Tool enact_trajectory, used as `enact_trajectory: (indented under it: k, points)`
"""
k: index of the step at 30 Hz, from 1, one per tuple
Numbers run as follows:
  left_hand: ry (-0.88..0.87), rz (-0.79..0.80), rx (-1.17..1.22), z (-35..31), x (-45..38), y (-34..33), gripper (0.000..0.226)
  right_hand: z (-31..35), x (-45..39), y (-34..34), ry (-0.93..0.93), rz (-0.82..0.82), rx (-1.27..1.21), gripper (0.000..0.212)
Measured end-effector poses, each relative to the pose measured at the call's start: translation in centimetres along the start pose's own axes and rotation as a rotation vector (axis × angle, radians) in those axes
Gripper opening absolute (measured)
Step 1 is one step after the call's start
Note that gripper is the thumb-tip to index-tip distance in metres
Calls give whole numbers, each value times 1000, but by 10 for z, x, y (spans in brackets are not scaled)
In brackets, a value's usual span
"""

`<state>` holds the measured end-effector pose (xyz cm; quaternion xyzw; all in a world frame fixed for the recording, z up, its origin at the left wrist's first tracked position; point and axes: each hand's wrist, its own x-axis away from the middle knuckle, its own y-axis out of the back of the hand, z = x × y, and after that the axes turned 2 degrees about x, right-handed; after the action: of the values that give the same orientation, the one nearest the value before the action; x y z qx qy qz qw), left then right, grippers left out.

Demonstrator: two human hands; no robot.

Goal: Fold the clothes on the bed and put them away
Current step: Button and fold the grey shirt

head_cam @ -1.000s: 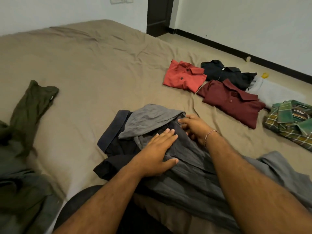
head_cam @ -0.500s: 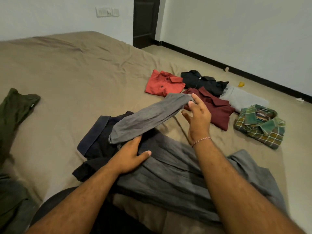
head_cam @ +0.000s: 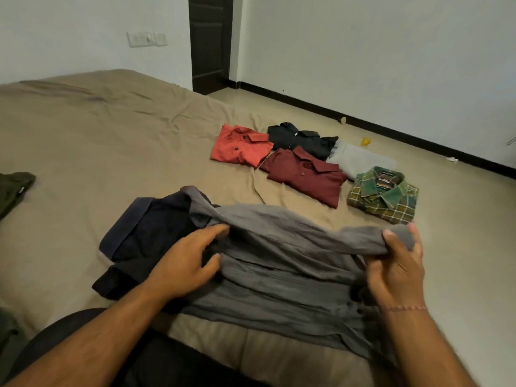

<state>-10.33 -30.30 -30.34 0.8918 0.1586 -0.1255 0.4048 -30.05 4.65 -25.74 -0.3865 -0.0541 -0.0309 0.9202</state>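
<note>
A grey shirt point(head_cam: 279, 277) lies spread at the bed's near edge, partly over a dark navy garment point(head_cam: 150, 236). My right hand point(head_cam: 396, 266) grips the end of the grey sleeve point(head_cam: 307, 233) and holds it stretched across the shirt to the right. My left hand point(head_cam: 187, 258) pinches the sleeve near the shoulder and rests on the shirt. Folded shirts lie further back on the bed: a red one point(head_cam: 240, 145), a black one point(head_cam: 301, 139), a maroon one point(head_cam: 304, 174), a light grey one point(head_cam: 360, 160) and a green plaid one point(head_cam: 382, 194).
The tan bedsheet point(head_cam: 111, 141) stretches far to the left and back. An olive green garment point(head_cam: 14, 191) lies at the left edge. A dark door point(head_cam: 210, 43) stands behind the bed. Small yellow and white bits point(head_cam: 365, 141) lie on the floor by the wall.
My right hand has pulled the grey sleeve from above the shirt out to the right, stretching it flat across the body. My left hand slid up to the sleeve's shoulder end.
</note>
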Motion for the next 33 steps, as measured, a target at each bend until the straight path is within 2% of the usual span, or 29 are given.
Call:
enact_trajectory:
  k: [2,3,5,7,9,10,12,14,16,20,23,27,30,33]
  points:
    - [-1,-88,-63,-1,3,2,24,14,0,33,-91,-100,168,27]
    - [4,-127,-98,0,4,4,19,16,3,47,-133,-120,300,17]
    - [-23,-174,-151,-3,-2,6,20,24,12,65,-240,-62,480,6]
    - [-48,-135,-223,-2,-13,5,35,29,15,76,-260,13,656,29]
    - [-28,20,-341,3,-22,1,60,30,17,82,-252,54,739,49]
    - [-5,109,-411,4,-23,-4,69,30,19,82,-263,77,756,52]
    - [32,238,-522,10,-24,-15,76,26,20,84,-282,107,802,44]
    - [72,265,-572,16,-24,-23,75,21,22,86,-212,128,867,35]
    - [123,240,-556,17,-27,-25,75,19,21,91,-34,139,980,11]
    - [159,179,-551,12,-33,-27,69,28,23,75,172,149,1056,38]
    - [97,92,-571,4,-38,-37,64,37,27,57,270,215,1045,35]
    - [56,23,-649,-11,-46,-51,59,46,20,42,328,331,1074,46]
    - [78,-43,-603,-12,-47,-51,53,50,16,39,340,336,1076,47]
    - [95,-189,-541,-12,-47,-31,54,59,9,43,336,272,949,44]
